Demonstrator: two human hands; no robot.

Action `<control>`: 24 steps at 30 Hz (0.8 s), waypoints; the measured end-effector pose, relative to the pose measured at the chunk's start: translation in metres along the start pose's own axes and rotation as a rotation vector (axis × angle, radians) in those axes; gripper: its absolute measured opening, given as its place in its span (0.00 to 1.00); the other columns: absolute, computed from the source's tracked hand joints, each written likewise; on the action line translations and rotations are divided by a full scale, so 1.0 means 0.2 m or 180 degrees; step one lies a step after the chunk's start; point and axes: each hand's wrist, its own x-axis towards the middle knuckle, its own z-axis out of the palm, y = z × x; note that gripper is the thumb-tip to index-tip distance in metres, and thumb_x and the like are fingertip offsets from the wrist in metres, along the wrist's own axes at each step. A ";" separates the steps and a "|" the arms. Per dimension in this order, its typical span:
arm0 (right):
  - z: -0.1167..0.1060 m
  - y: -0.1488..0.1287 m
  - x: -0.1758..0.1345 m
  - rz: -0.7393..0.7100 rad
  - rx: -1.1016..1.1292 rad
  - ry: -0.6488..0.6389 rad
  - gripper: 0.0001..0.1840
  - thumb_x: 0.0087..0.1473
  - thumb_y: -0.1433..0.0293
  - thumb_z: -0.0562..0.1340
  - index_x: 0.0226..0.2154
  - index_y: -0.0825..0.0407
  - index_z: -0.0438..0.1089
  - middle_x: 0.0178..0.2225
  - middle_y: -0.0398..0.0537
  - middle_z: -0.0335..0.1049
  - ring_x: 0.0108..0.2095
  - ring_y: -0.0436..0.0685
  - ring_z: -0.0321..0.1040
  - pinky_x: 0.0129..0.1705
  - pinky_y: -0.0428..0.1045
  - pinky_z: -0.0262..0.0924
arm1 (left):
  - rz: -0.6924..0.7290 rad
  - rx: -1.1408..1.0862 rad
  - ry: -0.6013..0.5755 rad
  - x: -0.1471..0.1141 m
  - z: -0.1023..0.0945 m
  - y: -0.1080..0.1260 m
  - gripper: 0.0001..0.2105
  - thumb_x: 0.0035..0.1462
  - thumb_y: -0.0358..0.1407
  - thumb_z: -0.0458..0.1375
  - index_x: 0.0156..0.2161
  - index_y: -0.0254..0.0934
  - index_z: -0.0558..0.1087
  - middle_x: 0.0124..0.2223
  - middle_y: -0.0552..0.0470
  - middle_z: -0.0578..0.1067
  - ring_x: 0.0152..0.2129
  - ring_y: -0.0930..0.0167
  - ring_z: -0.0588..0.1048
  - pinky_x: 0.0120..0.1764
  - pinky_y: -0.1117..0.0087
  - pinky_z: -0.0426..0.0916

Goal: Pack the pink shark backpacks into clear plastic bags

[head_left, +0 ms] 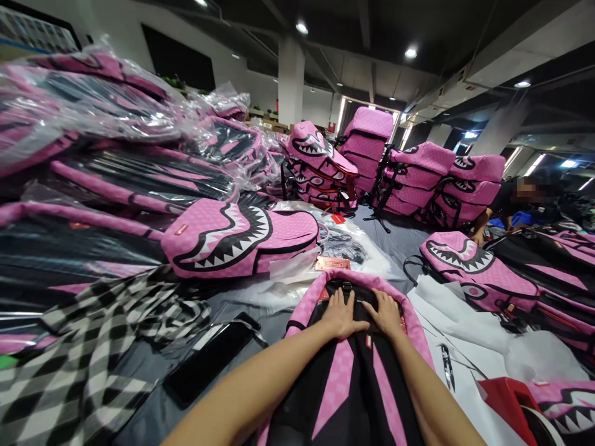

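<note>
A pink and black backpack (367, 396) lies right in front of me with its black back panel and straps facing up. My left hand (341, 316) rests flat on the upper part of that panel, fingers spread toward the top edge. Beside it my right hand (385, 313) also lies on the panel, fingers stretched out near the rim. Both hands touch the backpack without gripping it. Just beyond its top edge is a shiny reddish tag (332, 263). Another pink backpack with a shark-mouth print (237, 241) lies to the far left of it.
Plastic-wrapped backpacks (139, 173) are heaped on the left. Stacked pink backpacks (367, 148) stand at the back. A checkered cloth (93, 365) and a black phone (214, 359) lie left; white sheets (446, 328) and a red tape dispenser (509, 402) lie right. Another person (515, 201) bends over bags.
</note>
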 end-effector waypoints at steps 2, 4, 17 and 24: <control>-0.05 -0.03 -0.01 -0.0231 -0.0036 0.0051 0.21 0.63 0.66 0.57 0.57 0.50 0.69 0.61 0.57 0.67 0.62 0.67 0.62 0.62 0.62 0.55 | 0.0002 -0.0004 0.0027 0.00 -0.01 0.00 0.50 0.55 0.57 0.59 0.72 0.25 0.49 0.73 0.25 0.46 0.70 0.44 0.44 0.67 0.45 0.47; -0.13 -0.01 0.02 -0.0371 -0.0110 0.0150 0.21 0.62 0.73 0.56 0.55 0.46 0.71 0.65 0.52 0.63 0.66 0.63 0.55 0.66 0.60 0.49 | -0.0008 -0.0002 0.0175 0.01 -0.01 -0.01 0.44 0.60 0.52 0.56 0.72 0.27 0.48 0.73 0.27 0.46 0.71 0.49 0.43 0.68 0.47 0.47; -0.15 0.33 0.26 0.0452 -0.0359 0.0194 0.11 0.49 0.69 0.69 0.37 0.49 0.73 0.38 0.51 0.75 0.42 0.65 0.71 0.40 0.53 0.62 | 0.0282 0.0186 0.1203 0.10 0.13 -0.08 0.29 0.62 0.42 0.57 0.66 0.38 0.66 0.75 0.41 0.47 0.69 0.46 0.52 0.67 0.44 0.52; -0.19 -0.07 0.17 -0.0283 -0.0251 0.0246 0.26 0.61 0.74 0.56 0.60 0.45 0.66 0.60 0.54 0.67 0.60 0.64 0.62 0.60 0.59 0.56 | 0.0517 0.0401 0.1501 0.06 0.11 -0.05 0.15 0.61 0.32 0.54 0.50 0.35 0.76 0.55 0.40 0.74 0.53 0.55 0.71 0.57 0.49 0.65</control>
